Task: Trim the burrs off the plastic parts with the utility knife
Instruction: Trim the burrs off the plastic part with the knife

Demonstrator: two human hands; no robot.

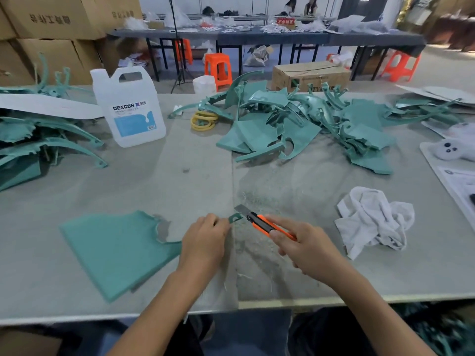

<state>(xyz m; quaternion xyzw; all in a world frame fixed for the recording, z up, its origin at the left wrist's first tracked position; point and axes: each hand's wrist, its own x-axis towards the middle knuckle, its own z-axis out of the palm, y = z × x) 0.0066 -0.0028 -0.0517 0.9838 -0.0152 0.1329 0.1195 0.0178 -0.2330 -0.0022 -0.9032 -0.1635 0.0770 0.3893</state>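
— Hands, how did they stand?
— Both busy: the left hand [205,240] gripped the part [115,250] at its narrow end, fingers curled over it. The right hand [303,247] clasped the knife [267,224], its blade [241,209] out at the part's small looped tip, just past the left fingers. The part's broad sheet lay flat on the table [180,181], spreading left of the left hand.
— What crowded them?
— Just right of the right hand sat a crumpled rag [372,222]. Well beyond both hands lay a pile [295,124] of teal parts with a yellow coil [203,120] beside it, and a jug [128,106] beyond the left hand. Far left stood a stack [38,140] of more parts; far right, a white toy [448,150].
— Room to move?
— Open tabletop stretched between hands and pile, with shavings [257,199] ahead of the knife. The near edge [334,300] ran under both forearms.
— Any writing?
— The jug's label read DEXCON; its small print was too fine. A red sign [285,21] far behind carried characters I couldn't read, and cartons [51,19] beyond the stack bore blurred print.
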